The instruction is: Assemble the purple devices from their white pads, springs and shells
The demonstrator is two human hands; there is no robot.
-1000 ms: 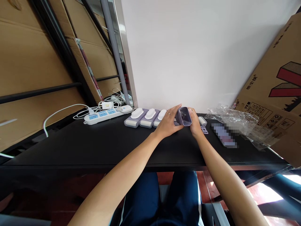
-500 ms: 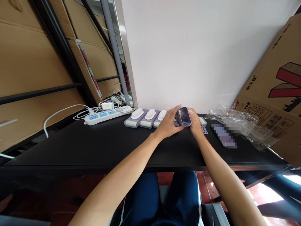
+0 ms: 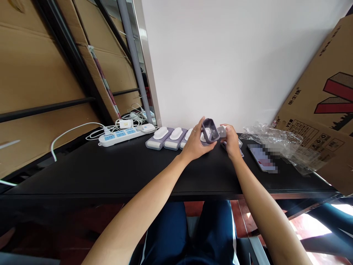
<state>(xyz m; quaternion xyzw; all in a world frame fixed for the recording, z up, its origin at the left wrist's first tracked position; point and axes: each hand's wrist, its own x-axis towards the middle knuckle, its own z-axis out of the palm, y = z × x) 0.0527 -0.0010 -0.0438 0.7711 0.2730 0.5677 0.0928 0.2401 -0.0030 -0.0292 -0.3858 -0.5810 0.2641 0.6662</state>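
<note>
Wrapped round a hollow purple-grey plastic case (image 3: 210, 131), my left hand (image 3: 193, 144) holds it above the table with its open end tilted towards me. My right hand (image 3: 231, 142) pinches a small white, partly translucent plastic piece (image 3: 222, 131) just right of the case's opening. A narrow gap seems to separate the two parts. Behind my left hand, several purple-grey boxes (image 3: 171, 143) with white oval pieces on top stand in a row. Flat grey parts (image 3: 241, 152) lie by my right hand, mostly covered by it.
A white power strip (image 3: 121, 136) with tangled cables sits at the back left of the black table (image 3: 110, 169). To the right lie a phone (image 3: 260, 157) and crumpled clear plastic wrap (image 3: 278, 138). A large cardboard box (image 3: 311, 110) leans at the right. A white panel (image 3: 215, 62) rises behind.
My hands have moved apart. The case has shifted slightly left and turned in my left hand. My right hand has left the case's side, and the small white piece now shows in its fingers.
</note>
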